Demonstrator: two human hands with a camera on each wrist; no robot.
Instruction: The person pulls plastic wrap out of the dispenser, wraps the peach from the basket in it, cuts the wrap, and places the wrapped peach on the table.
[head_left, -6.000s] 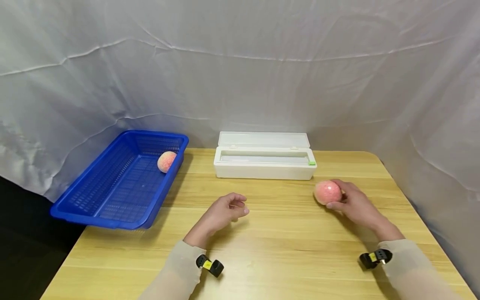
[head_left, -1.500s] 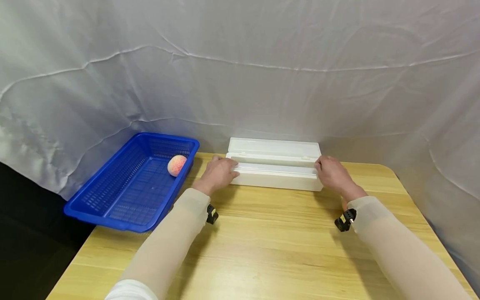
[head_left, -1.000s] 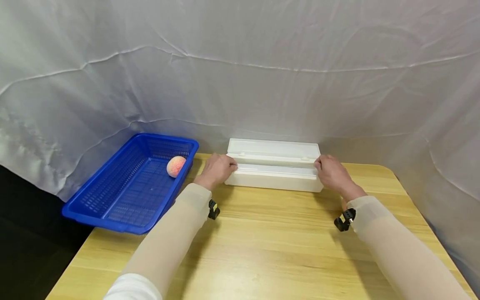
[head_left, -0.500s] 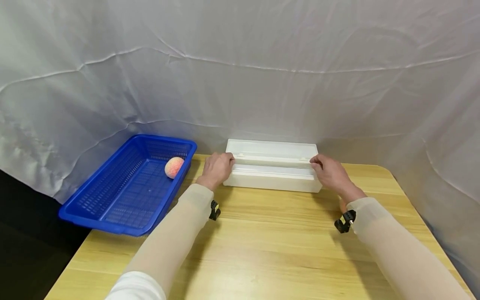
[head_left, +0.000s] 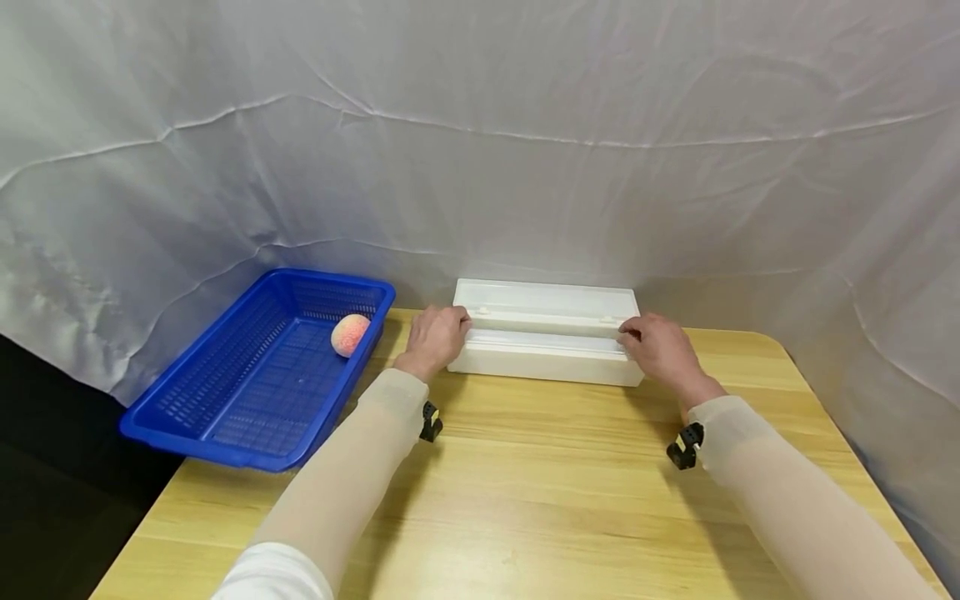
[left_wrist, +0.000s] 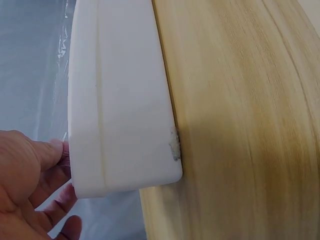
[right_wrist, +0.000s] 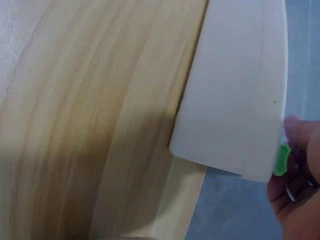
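Observation:
A white plastic wrap dispenser (head_left: 543, 364) lies lengthwise at the table's back, its lid (head_left: 546, 298) tipped back. My left hand (head_left: 435, 337) is at its left end. Thumb and fingers there pinch the clear plastic wrap (left_wrist: 61, 47), whose shiny sheet shows beside the box in the left wrist view. At the other end my right hand (head_left: 662, 346) pinches the wrap with thumb against fingers, close by the green slide cutter (right_wrist: 283, 159). A pink peach, mostly hidden behind my right wrist, shows only as a sliver in the head view.
A blue plastic basket (head_left: 255, 454) stands on the left, overhanging the table's left side, with one pink-and-cream peach (head_left: 349, 335) inside. Pale grey cloth (head_left: 525, 167) hangs behind the wooden table (head_left: 525, 500). Black wrist cameras sit on both sleeves.
Six seconds ago my right hand held a peach; it has let go and both hands have moved to the dispenser. Over the last second my right fingers have shifted slightly inward along the box.

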